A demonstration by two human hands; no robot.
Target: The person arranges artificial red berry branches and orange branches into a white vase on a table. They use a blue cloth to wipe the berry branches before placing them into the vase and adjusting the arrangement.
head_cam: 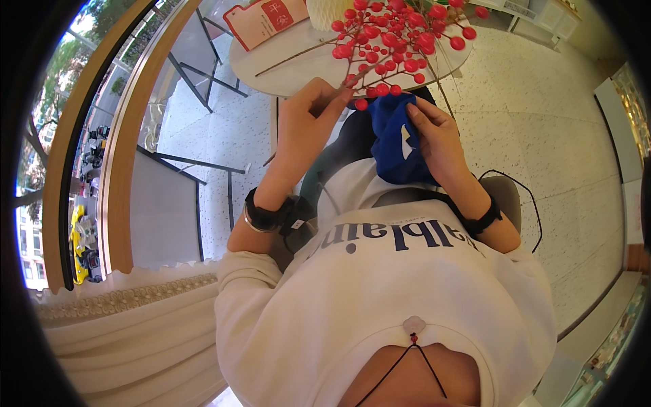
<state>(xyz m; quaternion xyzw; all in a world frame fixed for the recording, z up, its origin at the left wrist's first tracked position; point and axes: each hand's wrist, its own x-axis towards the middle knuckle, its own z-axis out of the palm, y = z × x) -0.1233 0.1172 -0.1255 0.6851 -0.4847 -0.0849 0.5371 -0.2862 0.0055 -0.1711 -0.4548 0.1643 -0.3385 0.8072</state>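
My left hand (313, 119) pinches a thin brown stem between thumb and fingers. Red berries (389, 40) cluster along the twigs beyond it, above the near side of a round white table (290, 71). In my right hand (438, 140) is a blue cloth (394, 132) with a white printed mark, its upper end close under the lowest berries. The cloth hangs over my lap, and folds hide its full shape. Whether the stem touches the cloth, I cannot tell.
A red and cream packet (267, 23) with writing lies on the table, beside a ribbed cream object (328, 12). Another bare twig (295, 58) lies across the tabletop. At left are dark metal frames (193, 168), a wood-framed window (114, 178) and a cream curtain (137, 341).
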